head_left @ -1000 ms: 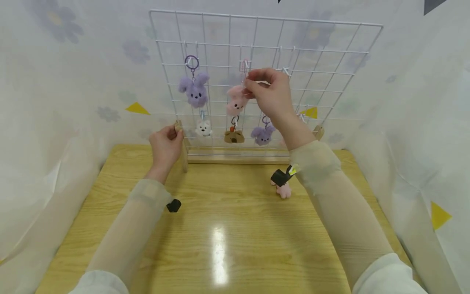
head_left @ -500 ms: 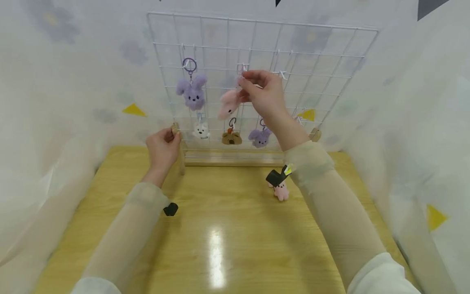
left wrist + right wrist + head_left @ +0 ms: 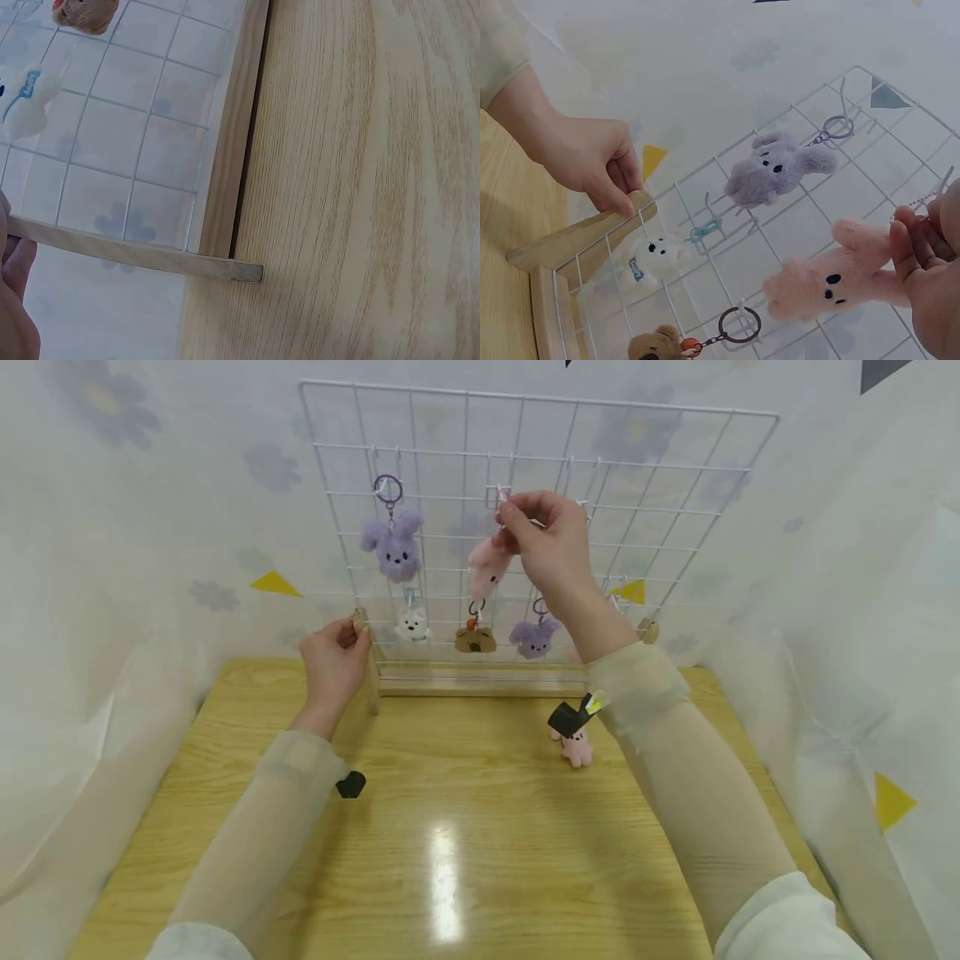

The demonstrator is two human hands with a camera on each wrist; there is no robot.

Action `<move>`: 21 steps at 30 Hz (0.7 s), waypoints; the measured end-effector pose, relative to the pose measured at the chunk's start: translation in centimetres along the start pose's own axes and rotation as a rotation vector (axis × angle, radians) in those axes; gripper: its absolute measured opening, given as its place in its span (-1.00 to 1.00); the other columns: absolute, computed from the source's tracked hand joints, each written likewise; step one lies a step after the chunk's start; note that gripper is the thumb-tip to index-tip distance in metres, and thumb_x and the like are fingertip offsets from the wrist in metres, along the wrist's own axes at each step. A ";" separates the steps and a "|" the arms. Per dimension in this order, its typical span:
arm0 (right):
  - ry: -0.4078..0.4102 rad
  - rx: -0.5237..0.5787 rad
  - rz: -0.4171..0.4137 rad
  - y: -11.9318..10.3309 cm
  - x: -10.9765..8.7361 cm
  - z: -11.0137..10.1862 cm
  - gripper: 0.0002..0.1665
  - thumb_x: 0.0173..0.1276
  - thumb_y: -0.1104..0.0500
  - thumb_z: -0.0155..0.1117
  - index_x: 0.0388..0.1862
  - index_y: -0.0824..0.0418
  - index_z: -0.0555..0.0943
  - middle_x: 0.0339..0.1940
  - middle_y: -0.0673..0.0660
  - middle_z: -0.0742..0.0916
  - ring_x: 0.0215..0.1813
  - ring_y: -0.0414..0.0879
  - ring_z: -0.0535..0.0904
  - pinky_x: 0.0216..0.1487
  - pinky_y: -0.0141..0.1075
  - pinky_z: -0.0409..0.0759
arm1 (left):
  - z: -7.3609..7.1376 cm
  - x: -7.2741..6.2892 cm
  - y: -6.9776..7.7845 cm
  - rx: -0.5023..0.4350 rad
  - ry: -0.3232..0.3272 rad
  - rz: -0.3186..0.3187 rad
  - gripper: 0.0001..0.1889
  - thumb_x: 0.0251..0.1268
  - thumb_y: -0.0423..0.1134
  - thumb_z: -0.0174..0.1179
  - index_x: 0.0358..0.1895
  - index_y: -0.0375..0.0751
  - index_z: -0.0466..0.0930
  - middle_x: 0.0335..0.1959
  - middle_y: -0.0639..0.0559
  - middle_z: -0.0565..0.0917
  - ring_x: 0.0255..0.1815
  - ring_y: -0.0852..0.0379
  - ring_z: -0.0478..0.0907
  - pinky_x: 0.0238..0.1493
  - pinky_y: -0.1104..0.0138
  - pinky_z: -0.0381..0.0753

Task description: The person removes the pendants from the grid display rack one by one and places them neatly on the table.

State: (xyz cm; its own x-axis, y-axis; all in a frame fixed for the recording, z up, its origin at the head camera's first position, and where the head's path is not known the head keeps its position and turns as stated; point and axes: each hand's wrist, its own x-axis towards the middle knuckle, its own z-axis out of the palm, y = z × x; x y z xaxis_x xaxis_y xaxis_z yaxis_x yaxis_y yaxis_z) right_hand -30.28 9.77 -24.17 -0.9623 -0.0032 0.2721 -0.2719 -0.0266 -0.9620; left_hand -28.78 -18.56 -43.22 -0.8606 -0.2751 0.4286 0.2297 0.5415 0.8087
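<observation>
My right hand point(image 3: 558, 547) pinches the top of a pink plush keychain point(image 3: 487, 568) just below a white hook in the upper middle of the wire grid. Its bead chain point(image 3: 915, 201) runs up from the fingers toward that hook; whether it is looped over the hook is hard to tell. In the right wrist view the pink plush point(image 3: 832, 281) lies across the grid, partly covered by the fingers. At the left side, my left hand point(image 3: 333, 664) grips the top of the wooden upright point(image 3: 372, 681) that supports the white wire grid point(image 3: 540, 399).
A purple plush point(image 3: 395, 552) hangs at upper left. Below hang a white dog plush point(image 3: 412, 625), a brown plush point(image 3: 476, 640) and another purple plush point(image 3: 534, 639). Another pink plush point(image 3: 577, 752) lies on the wooden table point(image 3: 375, 877), partly behind the black wrist camera point(image 3: 567, 720).
My right hand has shifted slightly up and right toward the hook. The pink plush has swung and turned sideways in its grip. My left hand stays on the upright.
</observation>
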 end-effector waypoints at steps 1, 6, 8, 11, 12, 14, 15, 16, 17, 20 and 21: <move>0.006 0.011 -0.009 -0.1 -0.1 0.0 -0.87 0.56 0.30 0.33 -0.06 0.39 0.68 -0.13 0.24 0.74 -0.25 -0.01 0.70 -0.06 -0.26 0.78 | 0.0 0.0 0.0 0.000 0.000 0.001 -0.74 0.50 -0.33 0.31 0.05 -0.48 0.76 -0.10 -0.33 0.79 -0.11 -0.11 0.79 -0.08 0.30 0.80; 0.027 0.037 -0.072 -0.4 -0.8 0.1 -0.92 0.55 0.35 0.33 -0.11 0.39 0.69 -0.15 0.31 0.73 -0.31 -0.01 0.69 -0.12 -0.28 0.78 | 0.0 -0.2 0.2 -0.002 -0.006 -0.015 -0.75 0.50 -0.33 0.30 0.04 -0.48 0.76 -0.10 -0.33 0.79 -0.11 -0.12 0.78 -0.07 0.26 0.81; 0.028 0.043 -0.097 -0.6 -1.1 0.1 -0.91 0.55 0.33 0.33 -0.12 0.39 0.69 -0.16 0.31 0.73 -0.31 -0.01 0.69 -0.14 -0.28 0.77 | 0.1 -0.2 0.2 -0.005 -0.007 -0.021 -0.75 0.50 -0.33 0.30 0.04 -0.48 0.76 -0.09 -0.33 0.79 -0.11 -0.11 0.78 -0.06 0.24 0.81; 0.022 0.060 -0.123 -0.8 -1.4 0.0 -0.90 0.55 0.32 0.34 -0.14 0.38 0.69 -0.21 0.28 0.72 -0.32 0.00 0.69 -0.16 -0.28 0.77 | 0.1 -0.2 0.2 -0.007 -0.010 -0.025 -0.75 0.51 -0.33 0.29 0.05 -0.48 0.75 -0.08 -0.34 0.79 -0.09 -0.12 0.78 -0.05 0.27 0.80; 0.018 0.061 -0.125 -0.8 -1.5 0.0 -0.90 0.55 0.31 0.34 -0.14 0.38 0.69 -0.21 0.28 0.72 -0.32 0.01 0.69 -0.15 -0.28 0.77 | 0.1 -0.2 0.2 -0.007 -0.009 -0.027 -0.74 0.51 -0.33 0.30 0.06 -0.48 0.75 -0.08 -0.34 0.79 -0.08 -0.12 0.78 -0.05 0.27 0.80; 0.010 0.070 -0.121 -0.9 -1.8 -0.1 -0.88 0.55 0.32 0.34 -0.12 0.41 0.69 -0.20 0.29 0.72 -0.32 0.01 0.69 -0.14 -0.28 0.77 | 0.1 -0.2 0.1 0.000 -0.006 -0.027 -0.74 0.51 -0.33 0.30 0.07 -0.48 0.75 -0.08 -0.34 0.79 -0.08 -0.12 0.78 -0.05 0.26 0.80; 0.006 0.076 -0.119 -1.0 -1.9 -0.1 -0.88 0.55 0.33 0.34 -0.12 0.43 0.68 -0.19 0.29 0.72 -0.32 0.01 0.69 -0.13 -0.27 0.78 | 0.0 -0.2 0.1 0.005 -0.004 -0.025 -0.74 0.51 -0.33 0.30 0.07 -0.48 0.75 -0.08 -0.34 0.79 -0.09 -0.12 0.78 -0.05 0.24 0.81; 0.002 0.084 -0.118 -1.0 -2.0 -0.1 -0.88 0.54 0.34 0.34 -0.11 0.44 0.68 -0.18 0.30 0.72 -0.32 0.01 0.69 -0.14 -0.27 0.78 | 0.0 -0.1 0.1 0.007 -0.003 -0.023 -0.74 0.51 -0.33 0.30 0.07 -0.48 0.75 -0.08 -0.34 0.79 -0.09 -0.13 0.78 -0.04 0.22 0.81; -0.002 0.090 -0.119 -1.1 -2.2 -0.1 -0.88 0.54 0.35 0.33 -0.12 0.45 0.67 -0.19 0.30 0.72 -0.32 0.01 0.69 -0.14 -0.27 0.78 | -0.1 -0.1 0.1 0.010 -0.003 -0.022 -0.74 0.51 -0.34 0.30 0.07 -0.48 0.75 -0.08 -0.34 0.79 -0.09 -0.13 0.78 -0.04 0.21 0.81; -0.013 0.102 -0.131 -1.2 -2.5 -0.2 -0.90 0.54 0.36 0.33 -0.14 0.44 0.68 -0.20 0.29 0.72 -0.34 0.00 0.69 -0.17 -0.28 0.78 | -0.2 -0.1 0.3 0.013 -0.001 -0.017 -0.75 0.51 -0.34 0.29 0.05 -0.48 0.75 -0.09 -0.35 0.79 -0.09 -0.14 0.78 -0.04 0.20 0.81; -0.017 0.106 -0.136 -1.3 -2.6 -0.2 -0.90 0.54 0.37 0.33 -0.15 0.44 0.68 -0.20 0.29 0.72 -0.34 0.00 0.69 -0.19 -0.28 0.78 | -0.2 -0.1 0.3 0.011 -0.001 -0.015 -0.75 0.51 -0.34 0.29 0.05 -0.49 0.75 -0.09 -0.35 0.79 -0.09 -0.14 0.79 -0.03 0.20 0.81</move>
State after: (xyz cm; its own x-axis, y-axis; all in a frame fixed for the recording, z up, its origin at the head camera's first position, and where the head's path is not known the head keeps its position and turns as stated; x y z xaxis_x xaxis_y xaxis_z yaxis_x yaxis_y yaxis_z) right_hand -27.40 10.04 -23.68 -0.9162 -0.0088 0.4007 -0.3961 -0.1330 -0.9085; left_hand -28.57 -18.51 -42.91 -0.8643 -0.2822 0.4164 0.2123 0.5459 0.8105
